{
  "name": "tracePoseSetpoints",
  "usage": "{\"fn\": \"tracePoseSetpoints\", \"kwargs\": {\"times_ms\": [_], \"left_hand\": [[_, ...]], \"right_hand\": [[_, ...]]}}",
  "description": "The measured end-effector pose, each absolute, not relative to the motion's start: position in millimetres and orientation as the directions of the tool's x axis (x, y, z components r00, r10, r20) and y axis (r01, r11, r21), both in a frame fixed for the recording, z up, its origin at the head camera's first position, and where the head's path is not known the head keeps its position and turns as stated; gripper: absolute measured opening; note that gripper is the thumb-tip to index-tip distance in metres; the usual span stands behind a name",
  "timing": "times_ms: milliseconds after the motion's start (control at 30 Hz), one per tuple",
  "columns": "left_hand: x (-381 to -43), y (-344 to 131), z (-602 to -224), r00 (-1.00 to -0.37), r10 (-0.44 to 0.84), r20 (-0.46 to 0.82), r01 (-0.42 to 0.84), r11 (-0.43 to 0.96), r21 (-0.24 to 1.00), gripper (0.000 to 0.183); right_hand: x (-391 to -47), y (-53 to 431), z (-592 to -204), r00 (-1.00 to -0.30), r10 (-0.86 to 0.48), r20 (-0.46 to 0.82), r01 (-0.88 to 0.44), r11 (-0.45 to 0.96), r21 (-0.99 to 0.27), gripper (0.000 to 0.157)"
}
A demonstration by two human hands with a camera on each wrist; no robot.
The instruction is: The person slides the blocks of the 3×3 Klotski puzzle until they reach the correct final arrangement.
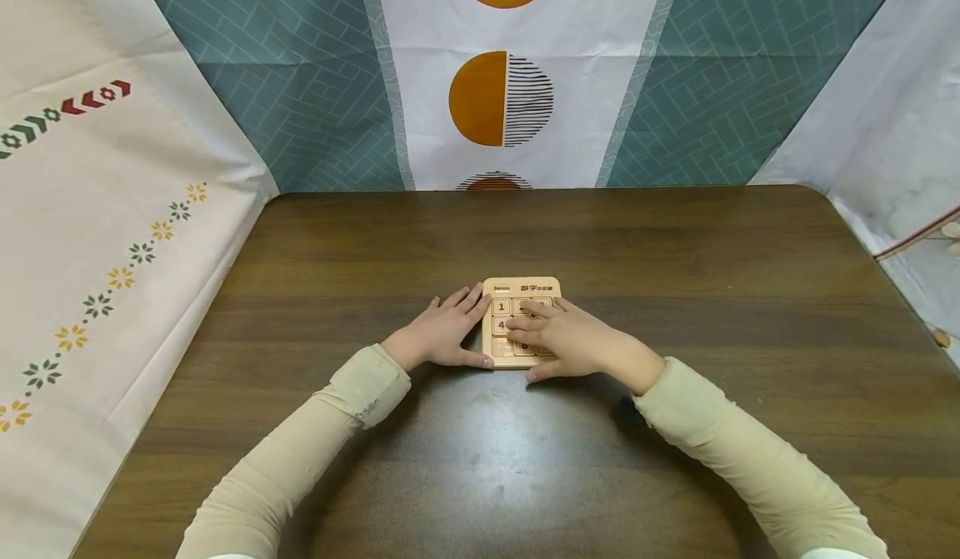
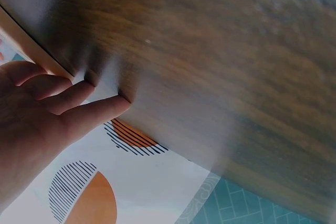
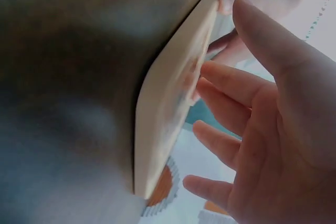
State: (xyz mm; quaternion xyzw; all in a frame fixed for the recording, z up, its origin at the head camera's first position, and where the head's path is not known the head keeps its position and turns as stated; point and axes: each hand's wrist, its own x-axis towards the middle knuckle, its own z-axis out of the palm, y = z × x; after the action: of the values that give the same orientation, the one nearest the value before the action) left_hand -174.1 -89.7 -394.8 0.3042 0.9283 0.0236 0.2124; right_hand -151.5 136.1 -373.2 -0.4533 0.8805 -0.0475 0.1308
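Note:
A pale wooden number sliding puzzle [image 1: 510, 281] lies flat on the dark table in the head view. Its square tiles carry numbers; a 1 and a 4 are readable on the left, and the slot below the 4 has no tile. My left hand [image 1: 450, 332] rests along the frame's left side, fingertips near the upper corner and thumb at the lower one. Over the tiles spreads my right hand [image 1: 573, 340], its fingers extended onto them and covering several numbers. Its thumb lies by the lower edge. The right wrist view shows the puzzle's side [image 3: 152, 119] beneath those fingers.
The brown wood-grain table [image 1: 675, 251] extends around the puzzle on all sides. A patterned teal and white cloth [image 1: 300, 84] hangs behind its far edge. Pale cloths hang at the left [image 1: 112, 234] and right [image 1: 892, 109].

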Motion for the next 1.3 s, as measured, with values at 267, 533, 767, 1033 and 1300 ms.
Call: {"fn": "tracePoseSetpoints", "kwargs": {"times_ms": [267,533,767,1033,1300], "left_hand": [[-173,-89,-396,-0.73,0.575,-0.37,0.557,0.814,0.167,0.1],[-173,-91,-397,-0.727,0.58,-0.367,0.557,0.811,0.179,0.1],[-173,-91,-396,-0.727,0.579,-0.37,0.556,0.812,0.177,0.101],[-173,-90,-396,-0.728,0.577,-0.37,0.558,0.813,0.169,0.101],[-173,-91,-396,-0.727,0.585,-0.359,0.562,0.808,0.178,0.101]], "right_hand": [[-133,151,-371,-0.561,-0.815,-0.144,-0.798,0.579,-0.167,0.057],[-131,137,-375,-0.548,-0.825,-0.137,-0.809,0.564,-0.163,0.059],[-133,135,-375,-0.55,-0.821,-0.156,-0.799,0.571,-0.188,0.063],[-136,145,-378,-0.644,-0.746,-0.168,-0.726,0.665,-0.173,0.064],[-121,146,-380,-0.615,-0.77,-0.169,-0.746,0.638,-0.191,0.066]]}}
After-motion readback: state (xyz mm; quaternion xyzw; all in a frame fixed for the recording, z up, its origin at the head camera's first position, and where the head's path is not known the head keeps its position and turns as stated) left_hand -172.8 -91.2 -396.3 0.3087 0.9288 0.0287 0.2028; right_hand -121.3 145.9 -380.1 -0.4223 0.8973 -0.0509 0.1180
